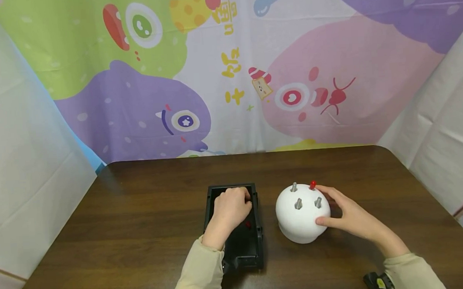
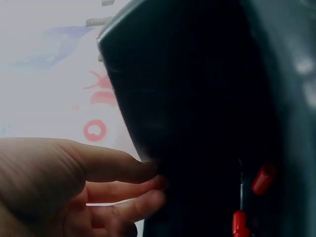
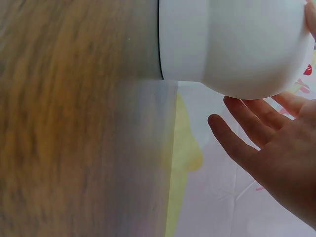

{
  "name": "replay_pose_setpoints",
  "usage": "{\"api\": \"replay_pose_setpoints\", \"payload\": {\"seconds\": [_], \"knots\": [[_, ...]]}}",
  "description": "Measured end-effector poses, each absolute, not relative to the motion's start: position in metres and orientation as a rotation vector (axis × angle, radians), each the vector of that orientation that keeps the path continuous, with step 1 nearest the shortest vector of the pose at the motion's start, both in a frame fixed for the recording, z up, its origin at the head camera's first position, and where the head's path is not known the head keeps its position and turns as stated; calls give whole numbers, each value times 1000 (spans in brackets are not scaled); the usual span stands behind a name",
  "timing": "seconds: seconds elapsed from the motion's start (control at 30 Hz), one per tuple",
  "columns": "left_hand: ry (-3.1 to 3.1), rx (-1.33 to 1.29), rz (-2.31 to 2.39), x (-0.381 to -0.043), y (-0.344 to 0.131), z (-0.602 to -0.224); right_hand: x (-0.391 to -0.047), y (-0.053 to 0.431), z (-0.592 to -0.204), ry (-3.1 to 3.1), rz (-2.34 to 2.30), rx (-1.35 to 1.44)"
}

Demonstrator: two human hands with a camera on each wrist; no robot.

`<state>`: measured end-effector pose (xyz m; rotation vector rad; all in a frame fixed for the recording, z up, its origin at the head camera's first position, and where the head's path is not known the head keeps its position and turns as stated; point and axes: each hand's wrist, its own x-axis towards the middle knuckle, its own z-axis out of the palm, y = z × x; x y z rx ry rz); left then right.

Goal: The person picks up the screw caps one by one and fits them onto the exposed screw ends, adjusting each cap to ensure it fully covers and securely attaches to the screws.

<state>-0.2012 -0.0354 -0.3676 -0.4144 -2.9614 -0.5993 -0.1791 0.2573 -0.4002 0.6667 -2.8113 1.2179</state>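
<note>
"One at a time: how do the fingers of the left hand (image 1: 231, 209) stand?"

"Thumb and fingertips close together at the black tray (image 1: 241, 248); I cannot tell whether they pinch anything."

"What lies near them?"

"Red pieces (image 2: 264, 178) inside the tray. The left wrist view shows two; in the head view one shows, at about five o'clock of that hand."

"And the right hand (image 1: 346, 210)?"

"Fingers spread apart, with thumb and fingertips touching the white dome (image 1: 294, 226) on its three o'clock side."

"Where does the dome sit?"

"Upright on the brown table (image 1: 141, 219), at three o'clock of the tray, near it but not touching."

"Anything on its top?"

"Three bare metal bolts (image 1: 298, 203): one at eleven o'clock, one at two, one near the middle. A red cap (image 1: 313, 184) stands at one o'clock, just beside the right forefinger."

"Further out?"

"Pale sleeves (image 1: 202, 268), at seven o'clock of the left hand and between four and five of the right; a black device (image 1: 374, 282) by the right cuff; and at twelve o'clock, past the table's far edge, a curtain (image 1: 245, 109) printed with cartoon figures."
</note>
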Motion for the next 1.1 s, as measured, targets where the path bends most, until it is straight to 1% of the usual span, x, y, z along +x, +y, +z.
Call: {"api": "replay_pose_setpoints", "payload": {"seconds": [0.4,1.1], "knots": [[-3120,-421,-617,-199,-35,-374,-179,258,-402,-2814,1201,661],[-3300,-460,-503,-200,-35,-379,-179,257,-401,-2817,1225,660]]}}
